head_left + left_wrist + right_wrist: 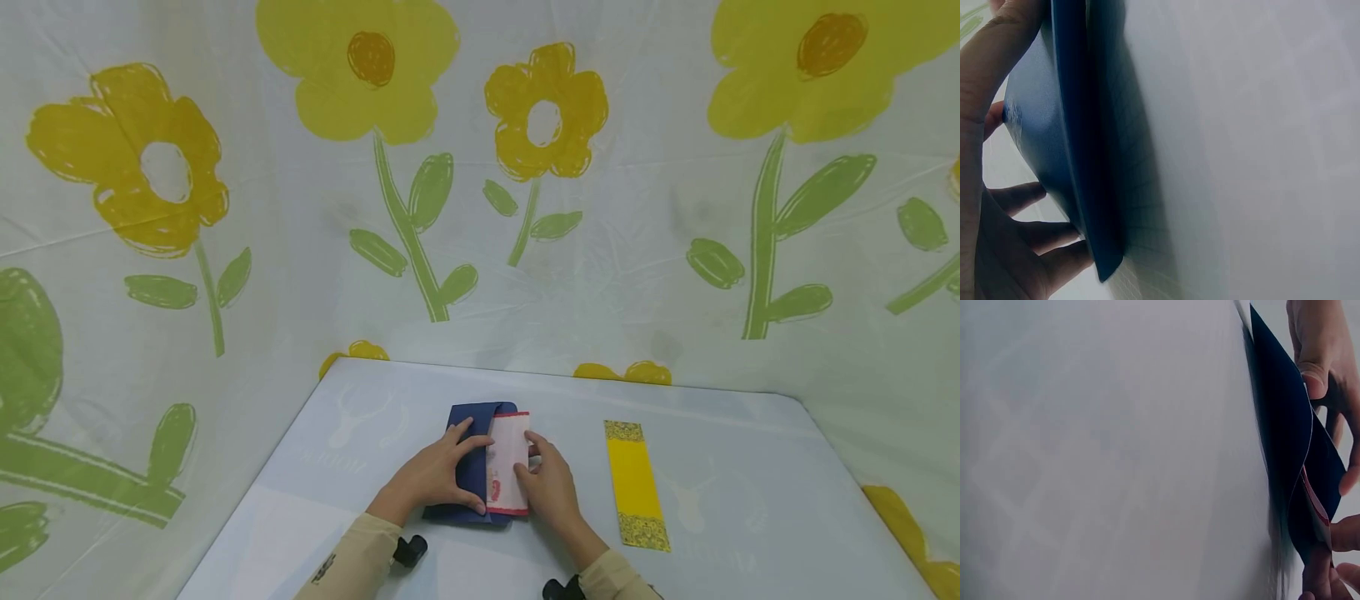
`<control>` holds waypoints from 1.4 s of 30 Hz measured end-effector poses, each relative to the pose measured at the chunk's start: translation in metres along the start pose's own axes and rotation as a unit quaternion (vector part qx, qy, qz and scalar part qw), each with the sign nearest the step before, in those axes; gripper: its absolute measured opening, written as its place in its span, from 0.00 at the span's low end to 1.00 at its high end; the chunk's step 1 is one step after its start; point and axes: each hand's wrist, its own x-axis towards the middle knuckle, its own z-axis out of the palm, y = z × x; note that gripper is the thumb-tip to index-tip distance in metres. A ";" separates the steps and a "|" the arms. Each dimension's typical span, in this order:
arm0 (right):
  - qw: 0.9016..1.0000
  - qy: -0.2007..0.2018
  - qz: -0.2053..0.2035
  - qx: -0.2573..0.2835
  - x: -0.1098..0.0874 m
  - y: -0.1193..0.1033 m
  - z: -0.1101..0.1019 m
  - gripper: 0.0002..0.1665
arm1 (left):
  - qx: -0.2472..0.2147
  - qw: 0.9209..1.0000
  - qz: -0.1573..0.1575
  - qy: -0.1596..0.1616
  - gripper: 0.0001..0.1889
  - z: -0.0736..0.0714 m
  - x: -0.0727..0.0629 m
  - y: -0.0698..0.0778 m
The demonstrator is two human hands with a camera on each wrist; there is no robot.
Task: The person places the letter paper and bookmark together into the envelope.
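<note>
A dark blue envelope (471, 475) stands in front of me on the table, its right side gaping. Sticking out of that opening is a whitish-pink card (511, 467) with red edges and a red mark near its bottom. My left hand (435, 471) holds the envelope, thumb at the near edge and fingers spread over its top. In the left wrist view the fingers reach along the far edge of the envelope (1041, 125). My right hand (551, 483) pinches the card's right edge. The right wrist view shows the card's red edge (1315, 495) between the bowed envelope walls.
A yellow strip (636, 483) with patterned ends lies to the right of my right hand. The white table (750, 467) has its far edge against a flower-printed cloth (637, 208). Dark wrist devices (410, 551) sit at both sleeves.
</note>
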 end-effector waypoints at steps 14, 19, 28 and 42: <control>1.000 0.010 -0.015 -0.011 -0.001 -0.005 0.003 0.33 | -0.004 1.000 -0.001 -0.001 0.54 -0.001 -0.001 0.000; 1.000 0.007 -0.010 -0.003 -0.002 -0.004 0.002 0.36 | -0.003 1.000 0.006 0.005 0.54 -0.002 -0.001 -0.001; 1.000 0.003 -0.027 -0.002 -0.002 -0.001 0.005 0.34 | -0.002 1.000 0.002 0.004 0.54 0.000 0.000 -0.001; 0.999 -0.001 -0.041 -0.006 -0.001 -0.005 0.014 0.32 | -0.009 1.000 0.007 0.004 0.54 -0.001 -0.001 -0.001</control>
